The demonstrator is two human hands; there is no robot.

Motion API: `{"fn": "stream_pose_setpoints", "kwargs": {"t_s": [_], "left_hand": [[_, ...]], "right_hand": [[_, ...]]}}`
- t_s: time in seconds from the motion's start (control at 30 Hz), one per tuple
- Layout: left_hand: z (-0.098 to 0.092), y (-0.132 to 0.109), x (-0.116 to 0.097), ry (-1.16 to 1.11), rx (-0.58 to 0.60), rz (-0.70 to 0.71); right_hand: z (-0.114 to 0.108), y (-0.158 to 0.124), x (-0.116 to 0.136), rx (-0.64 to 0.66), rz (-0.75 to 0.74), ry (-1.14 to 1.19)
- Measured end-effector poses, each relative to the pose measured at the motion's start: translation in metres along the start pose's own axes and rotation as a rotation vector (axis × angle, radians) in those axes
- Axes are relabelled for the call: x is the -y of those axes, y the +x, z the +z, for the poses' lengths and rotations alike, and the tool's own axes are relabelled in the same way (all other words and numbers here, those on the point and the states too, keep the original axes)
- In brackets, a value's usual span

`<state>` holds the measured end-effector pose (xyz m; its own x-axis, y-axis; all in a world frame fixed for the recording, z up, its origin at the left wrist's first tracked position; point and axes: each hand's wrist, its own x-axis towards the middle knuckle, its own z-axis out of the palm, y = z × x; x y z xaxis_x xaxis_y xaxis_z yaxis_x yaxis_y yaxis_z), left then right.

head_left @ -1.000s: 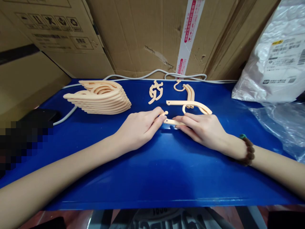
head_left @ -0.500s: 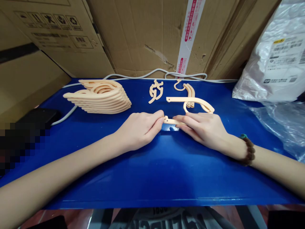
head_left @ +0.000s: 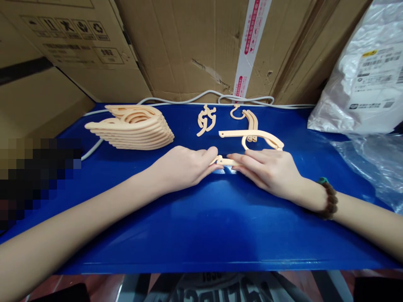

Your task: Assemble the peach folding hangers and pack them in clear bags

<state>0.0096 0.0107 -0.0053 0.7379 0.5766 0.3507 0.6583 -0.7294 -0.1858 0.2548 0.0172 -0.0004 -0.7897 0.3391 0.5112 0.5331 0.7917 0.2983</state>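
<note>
Strip point(head_left: 227, 162) at twelve o'clock over the table point(head_left: 201, 230), its end against a small piece point(head_left: 216, 159).
Left hand point(head_left: 185, 165) pinches the piece, right hand point(head_left: 267, 167) the strip, hands just apart; to my eye both seem light and stiff, best held close behind their slender ends.

Brown cardboard point(head_left: 182, 46), red-and-white tape point(head_left: 252, 37), white cable point(head_left: 211, 91) along its base, labelled white parcel point(head_left: 349, 94), clear plastic point(head_left: 374, 163) beside it

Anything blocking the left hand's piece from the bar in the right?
Nothing visible: the small cream piece in the left hand appears to meet the end of the cream bar in the right hand. Both are partly covered.
</note>
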Motion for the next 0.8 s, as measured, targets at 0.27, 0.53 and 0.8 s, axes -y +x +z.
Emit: {"fn": "stream_pose_setpoints", "kwargs": {"t_s": [0.27, 0.53, 0.8], "left_hand": [[-0.002, 0.000, 0.000, 0.102, -0.008, 0.029], [-0.007, 0.002, -0.005, 0.340, -0.126, 0.133], [-0.011, 0.001, -0.004, 0.412, -0.186, 0.171]], "right_hand": [[0.003, -0.003, -0.002, 0.035, 0.014, 0.012], [0.006, -0.004, -0.005, 0.114, 0.075, 0.220], [0.005, -0.002, -0.009, 0.132, 0.055, 0.300]]}}
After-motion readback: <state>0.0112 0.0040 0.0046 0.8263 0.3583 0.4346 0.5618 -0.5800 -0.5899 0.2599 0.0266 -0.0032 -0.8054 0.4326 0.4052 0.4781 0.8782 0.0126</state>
